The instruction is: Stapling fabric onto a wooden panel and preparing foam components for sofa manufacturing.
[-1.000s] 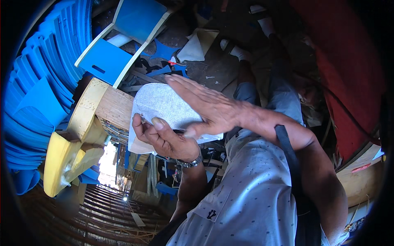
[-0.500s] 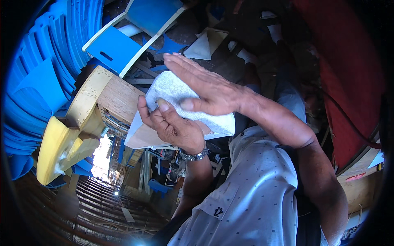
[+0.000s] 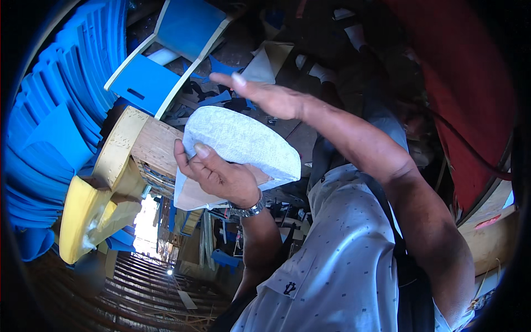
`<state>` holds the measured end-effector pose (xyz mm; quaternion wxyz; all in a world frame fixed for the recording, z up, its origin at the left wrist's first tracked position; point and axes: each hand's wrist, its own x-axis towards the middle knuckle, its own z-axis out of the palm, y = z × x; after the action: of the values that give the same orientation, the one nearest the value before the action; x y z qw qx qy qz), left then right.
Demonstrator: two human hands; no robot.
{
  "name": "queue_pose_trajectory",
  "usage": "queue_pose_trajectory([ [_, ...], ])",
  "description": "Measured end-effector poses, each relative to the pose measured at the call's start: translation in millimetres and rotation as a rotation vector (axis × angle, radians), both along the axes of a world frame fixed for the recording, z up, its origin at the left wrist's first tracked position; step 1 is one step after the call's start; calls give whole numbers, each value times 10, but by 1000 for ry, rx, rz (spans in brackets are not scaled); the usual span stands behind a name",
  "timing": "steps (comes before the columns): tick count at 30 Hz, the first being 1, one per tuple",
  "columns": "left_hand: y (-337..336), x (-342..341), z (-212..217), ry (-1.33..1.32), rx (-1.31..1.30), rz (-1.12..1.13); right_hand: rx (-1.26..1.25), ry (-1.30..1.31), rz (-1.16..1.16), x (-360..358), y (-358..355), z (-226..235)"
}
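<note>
My left hand (image 3: 218, 176) grips a white, rounded foam-like pad (image 3: 238, 141) with a pale wooden underside, thumb pressed on its textured top. A metal wristwatch (image 3: 247, 210) sits on that wrist. My right hand (image 3: 265, 94) hovers flat above the pad's far edge, fingers stretched out and apart, not touching it. The pad is held over a raw wooden frame (image 3: 152, 146) with a yellow painted piece (image 3: 88, 213) at its left end.
Stacked blue curved panels (image 3: 52, 110) fill the left side. A blue and white chair-like piece (image 3: 166, 55) lies beyond the wooden frame. A red surface (image 3: 470, 94) runs along the right. Scraps and a folded pale sheet (image 3: 271, 61) litter the floor.
My right hand, which lay flat on the pad, has lifted off and moved away beyond it. My left hand shifted its grip, keeping hold of the pad.
</note>
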<state>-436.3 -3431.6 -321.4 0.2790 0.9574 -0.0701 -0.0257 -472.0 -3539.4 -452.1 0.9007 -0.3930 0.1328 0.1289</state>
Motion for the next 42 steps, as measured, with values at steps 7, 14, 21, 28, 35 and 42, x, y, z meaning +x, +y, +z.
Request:
queue_pose_trajectory([
  [7,92,0,17,-29,-65,-15,-334,-257,-87,-375,219,339],
  [14,281,42,68,-60,122,-131,-706,-398,-108,-605,259,649],
  [21,307,-329,124,-8,-3,-410,-708,-392,-64,-625,192,727],
  [28,361,-497,99,71,-4,-356,3,-83,-286,-419,-106,261],
  [35,447,-489,-52,-122,83,-437,41,-93,-69,-52,221,63],
  [42,272,-491,-15,-164,29,-428,-443,-213,-118,-714,241,555],
])
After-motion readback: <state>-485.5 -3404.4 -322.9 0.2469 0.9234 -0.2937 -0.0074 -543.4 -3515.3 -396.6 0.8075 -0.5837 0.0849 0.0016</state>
